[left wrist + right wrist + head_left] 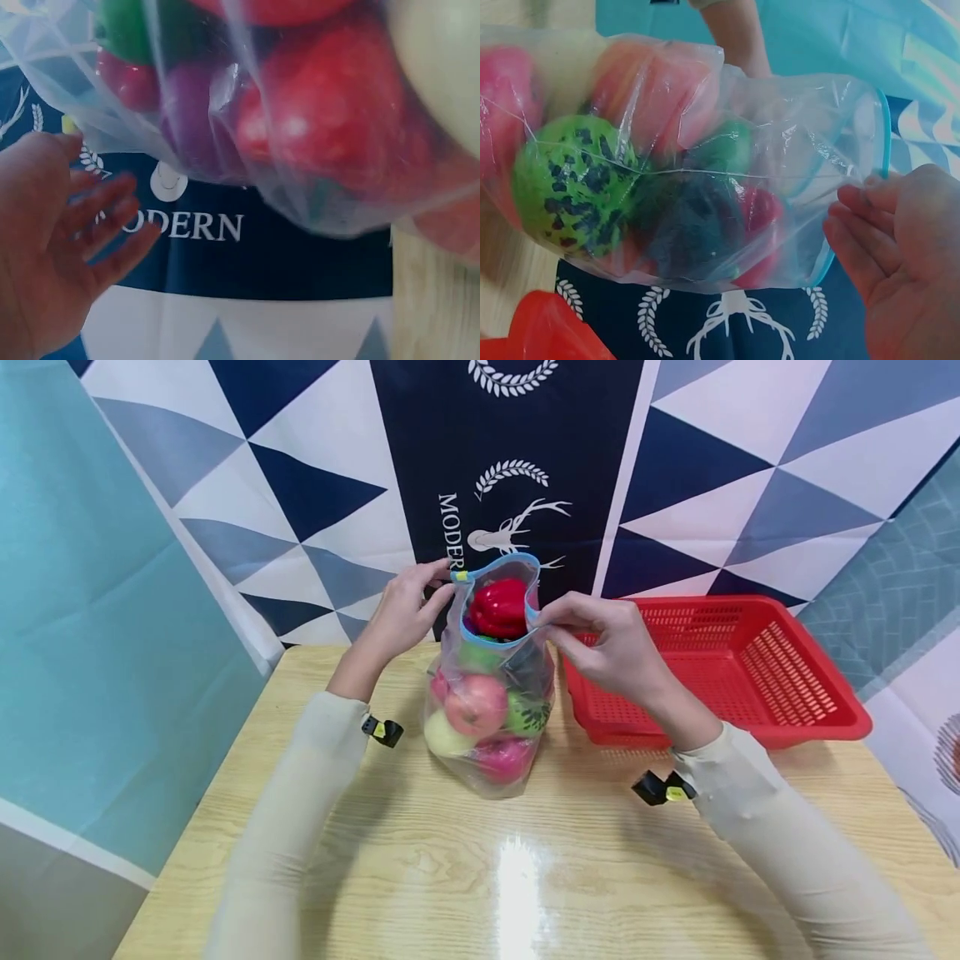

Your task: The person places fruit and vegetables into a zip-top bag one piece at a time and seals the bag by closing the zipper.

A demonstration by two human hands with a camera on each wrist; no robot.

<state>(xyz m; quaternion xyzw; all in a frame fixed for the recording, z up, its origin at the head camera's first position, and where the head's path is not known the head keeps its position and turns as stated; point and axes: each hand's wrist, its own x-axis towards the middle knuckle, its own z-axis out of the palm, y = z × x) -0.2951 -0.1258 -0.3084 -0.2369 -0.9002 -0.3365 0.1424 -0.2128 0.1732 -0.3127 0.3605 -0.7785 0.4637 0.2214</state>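
A clear zipper bag (pixel 487 781) with a blue zip rim and a yellow slider (pixel 461 577) stands upright on the table, full of produce. A glossy red bell pepper (pixel 500 608) shows in its open mouth. Lower down are a pinkish-red apple (pixel 476 704), a black-spotted green round fruit (pixel 574 184), a pale yellow fruit (pixel 446 735) and something purple (pixel 196 120). My left hand (pixel 405 610) pinches the rim's left corner by the slider, its other fingers spread in the left wrist view. On the opposite side, my right hand (pixel 611 643) pinches the rim between thumb and fingers.
A red plastic basket (pixel 810 731) with slotted walls stands right of the bag, partly behind my right hand. The wood-grain table (pixel 420 877) reaches back to a patterned cloth (pixel 322 460) with triangles and a deer print.
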